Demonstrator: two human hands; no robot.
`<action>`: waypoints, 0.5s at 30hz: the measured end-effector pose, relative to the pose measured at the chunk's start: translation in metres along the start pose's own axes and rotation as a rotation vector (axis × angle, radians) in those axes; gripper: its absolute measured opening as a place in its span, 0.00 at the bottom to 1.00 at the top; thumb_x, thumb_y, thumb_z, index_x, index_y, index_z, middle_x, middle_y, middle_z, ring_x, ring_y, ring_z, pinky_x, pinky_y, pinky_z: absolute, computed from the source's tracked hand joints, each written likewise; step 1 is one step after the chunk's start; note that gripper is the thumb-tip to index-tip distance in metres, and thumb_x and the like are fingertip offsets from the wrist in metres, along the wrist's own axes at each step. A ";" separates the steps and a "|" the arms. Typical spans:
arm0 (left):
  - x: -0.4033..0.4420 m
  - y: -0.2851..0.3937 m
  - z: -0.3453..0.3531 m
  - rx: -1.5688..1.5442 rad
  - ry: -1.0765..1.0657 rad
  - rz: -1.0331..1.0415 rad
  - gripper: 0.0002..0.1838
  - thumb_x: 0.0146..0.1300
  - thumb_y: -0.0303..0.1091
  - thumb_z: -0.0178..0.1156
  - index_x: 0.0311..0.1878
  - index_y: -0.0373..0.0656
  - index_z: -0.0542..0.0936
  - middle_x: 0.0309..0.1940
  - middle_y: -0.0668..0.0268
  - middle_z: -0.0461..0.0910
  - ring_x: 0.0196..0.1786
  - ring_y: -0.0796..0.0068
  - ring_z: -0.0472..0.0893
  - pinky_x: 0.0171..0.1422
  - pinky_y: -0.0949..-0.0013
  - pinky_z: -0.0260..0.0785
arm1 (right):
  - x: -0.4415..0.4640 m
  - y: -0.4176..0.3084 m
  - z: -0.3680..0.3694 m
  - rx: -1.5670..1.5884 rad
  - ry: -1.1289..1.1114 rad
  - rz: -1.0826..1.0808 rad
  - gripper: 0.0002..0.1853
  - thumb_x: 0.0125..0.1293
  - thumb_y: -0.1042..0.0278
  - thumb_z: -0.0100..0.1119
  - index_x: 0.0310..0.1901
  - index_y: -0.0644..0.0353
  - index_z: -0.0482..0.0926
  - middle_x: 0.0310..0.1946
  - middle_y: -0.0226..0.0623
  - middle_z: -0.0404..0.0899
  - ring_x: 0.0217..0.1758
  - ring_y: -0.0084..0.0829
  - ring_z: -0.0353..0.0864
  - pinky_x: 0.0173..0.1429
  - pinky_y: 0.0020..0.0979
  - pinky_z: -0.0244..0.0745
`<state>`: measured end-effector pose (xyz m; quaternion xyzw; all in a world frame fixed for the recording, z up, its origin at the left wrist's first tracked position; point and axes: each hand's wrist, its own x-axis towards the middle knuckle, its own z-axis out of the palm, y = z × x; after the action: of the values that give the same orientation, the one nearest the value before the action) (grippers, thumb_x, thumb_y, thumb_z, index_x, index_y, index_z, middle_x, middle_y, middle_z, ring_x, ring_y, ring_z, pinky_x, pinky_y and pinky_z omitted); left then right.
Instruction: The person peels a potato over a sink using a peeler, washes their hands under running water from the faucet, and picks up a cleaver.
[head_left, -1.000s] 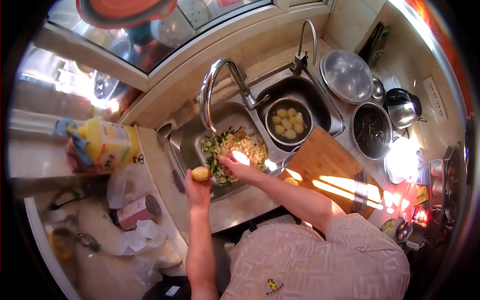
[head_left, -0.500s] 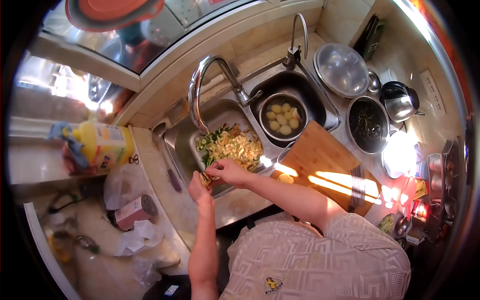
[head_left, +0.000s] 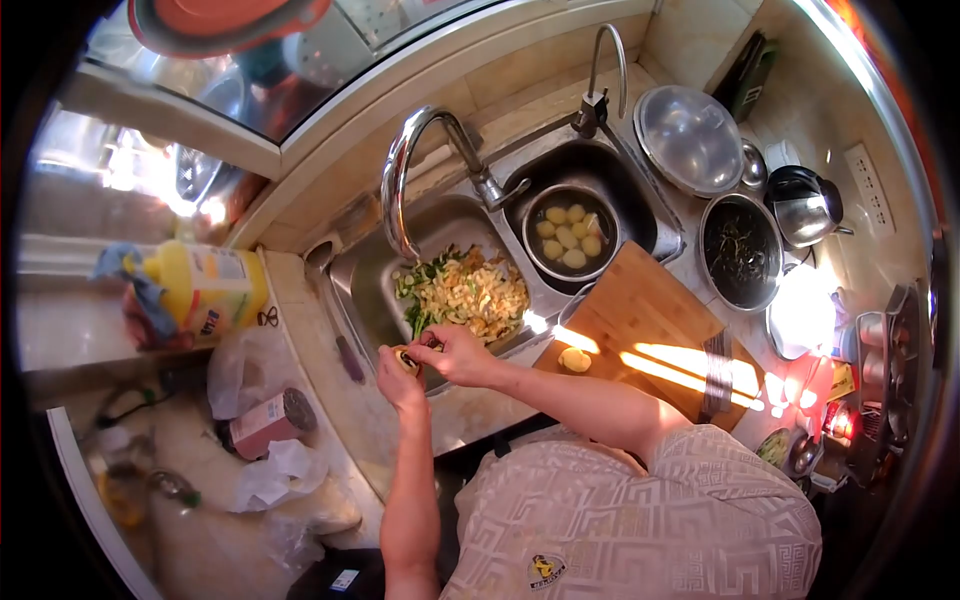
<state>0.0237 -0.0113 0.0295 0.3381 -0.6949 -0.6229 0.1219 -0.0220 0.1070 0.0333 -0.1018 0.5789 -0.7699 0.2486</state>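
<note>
My left hand (head_left: 402,384) is closed around a yellowish potato (head_left: 405,360), mostly hidden by the fingers. Against it, my right hand (head_left: 450,355) is closed on something small that I cannot make out. Both are over the front edge of the left sink (head_left: 350,290), where a heap of peelings and green scraps (head_left: 470,290) lies. In the right basin a metal pot (head_left: 535,252) holds several peeled potatoes (head_left: 566,238) in water. A yellow piece (head_left: 574,360) rests on the wooden cutting board (head_left: 650,320).
A curved faucet (head_left: 395,190) arches over the left sink, with a thinner tap (head_left: 622,75) behind. To the right stand a metal lid (head_left: 690,138), a bowl of dark strands (head_left: 742,250) and a kettle (head_left: 803,205). A yellow bottle (head_left: 215,285) and a ladle (head_left: 335,310) are at left.
Both hands have moved down towards the sink's front edge and come together at the potato, which the fingers now mostly cover. The view has shifted slightly.
</note>
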 end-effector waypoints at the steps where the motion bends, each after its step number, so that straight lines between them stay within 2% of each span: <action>1: 0.002 -0.001 -0.002 0.097 0.026 0.068 0.20 0.68 0.46 0.41 0.33 0.40 0.75 0.19 0.68 0.71 0.15 0.79 0.67 0.15 0.77 0.54 | 0.001 0.005 -0.002 0.009 -0.017 0.070 0.11 0.61 0.64 0.61 0.33 0.65 0.78 0.28 0.31 0.79 0.28 0.19 0.75 0.31 0.22 0.69; 2: 0.004 -0.001 -0.004 0.195 0.058 0.134 0.20 0.68 0.46 0.41 0.33 0.40 0.75 0.18 0.68 0.71 0.14 0.79 0.66 0.14 0.77 0.53 | 0.004 0.010 -0.004 0.017 -0.033 0.137 0.10 0.62 0.65 0.60 0.35 0.65 0.78 0.29 0.32 0.79 0.29 0.21 0.76 0.33 0.23 0.72; 3: 0.009 -0.001 -0.013 -0.171 -0.045 -0.081 0.20 0.68 0.46 0.41 0.34 0.40 0.75 0.18 0.69 0.70 0.13 0.79 0.64 0.14 0.77 0.52 | 0.007 0.015 -0.005 0.017 -0.035 0.140 0.10 0.62 0.65 0.60 0.35 0.65 0.78 0.29 0.32 0.79 0.29 0.21 0.76 0.33 0.23 0.72; 4: 0.008 0.001 -0.018 -0.537 -0.143 -0.297 0.19 0.68 0.46 0.41 0.35 0.41 0.75 0.17 0.69 0.69 0.13 0.80 0.63 0.14 0.77 0.51 | 0.010 0.022 -0.005 0.334 0.063 0.251 0.10 0.63 0.65 0.59 0.37 0.64 0.77 0.30 0.32 0.78 0.30 0.22 0.77 0.36 0.25 0.75; 5: 0.007 0.003 -0.020 -0.537 -0.137 -0.298 0.19 0.68 0.46 0.41 0.35 0.41 0.75 0.17 0.69 0.69 0.13 0.80 0.63 0.14 0.77 0.51 | 0.012 0.029 -0.004 0.652 0.162 0.360 0.09 0.64 0.66 0.58 0.38 0.63 0.76 0.31 0.32 0.78 0.31 0.24 0.78 0.39 0.26 0.78; 6: 0.007 0.005 -0.019 -0.482 -0.105 -0.298 0.19 0.68 0.46 0.42 0.35 0.41 0.74 0.18 0.70 0.69 0.13 0.80 0.63 0.15 0.77 0.50 | 0.013 0.035 -0.004 0.545 0.124 0.363 0.09 0.65 0.66 0.56 0.40 0.63 0.75 0.33 0.33 0.77 0.33 0.26 0.79 0.44 0.31 0.81; 7: 0.007 0.009 -0.017 -0.427 -0.074 -0.301 0.18 0.68 0.45 0.42 0.36 0.41 0.74 0.18 0.70 0.68 0.14 0.80 0.63 0.15 0.78 0.49 | 0.014 0.029 -0.002 0.545 0.122 0.361 0.09 0.65 0.66 0.56 0.40 0.63 0.75 0.33 0.33 0.77 0.33 0.26 0.79 0.44 0.31 0.81; 8: 0.005 0.009 -0.016 -0.393 -0.085 -0.267 0.16 0.66 0.45 0.44 0.36 0.44 0.75 0.22 0.69 0.73 0.19 0.81 0.66 0.18 0.79 0.52 | 0.010 0.024 0.000 0.528 0.067 0.370 0.09 0.65 0.66 0.56 0.40 0.63 0.75 0.32 0.33 0.77 0.33 0.26 0.79 0.42 0.30 0.81; 11: 0.009 -0.005 -0.017 -0.355 -0.080 -0.290 0.16 0.66 0.46 0.45 0.35 0.45 0.76 0.25 0.72 0.75 0.20 0.82 0.67 0.20 0.77 0.54 | 0.006 0.008 0.005 0.496 0.000 0.383 0.11 0.65 0.64 0.57 0.37 0.65 0.75 0.31 0.33 0.77 0.34 0.24 0.79 0.39 0.29 0.80; 12: 0.012 -0.009 -0.023 -0.175 -0.122 -0.259 0.14 0.65 0.42 0.47 0.33 0.43 0.76 0.25 0.70 0.76 0.22 0.78 0.71 0.23 0.74 0.59 | 0.006 0.009 0.006 0.459 -0.043 0.384 0.11 0.64 0.63 0.57 0.36 0.65 0.76 0.31 0.33 0.77 0.33 0.24 0.78 0.38 0.28 0.80; 13: 0.009 -0.008 -0.021 -0.175 -0.120 -0.260 0.14 0.65 0.42 0.47 0.33 0.43 0.76 0.25 0.70 0.76 0.22 0.78 0.71 0.23 0.74 0.59 | 0.006 0.010 0.007 0.423 -0.086 0.387 0.11 0.64 0.63 0.58 0.35 0.65 0.76 0.31 0.32 0.77 0.33 0.23 0.78 0.38 0.27 0.79; 15: 0.002 -0.008 -0.013 0.552 0.048 0.466 0.14 0.64 0.39 0.45 0.31 0.40 0.76 0.23 0.67 0.75 0.23 0.73 0.74 0.26 0.70 0.63 | 0.007 0.011 0.007 0.394 -0.085 0.404 0.11 0.64 0.64 0.58 0.33 0.64 0.76 0.30 0.32 0.78 0.33 0.22 0.78 0.37 0.27 0.79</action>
<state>0.0323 -0.0226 0.0241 0.2053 -0.8923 -0.3591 0.1808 -0.0217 0.0957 0.0239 0.0339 0.4156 -0.7974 0.4362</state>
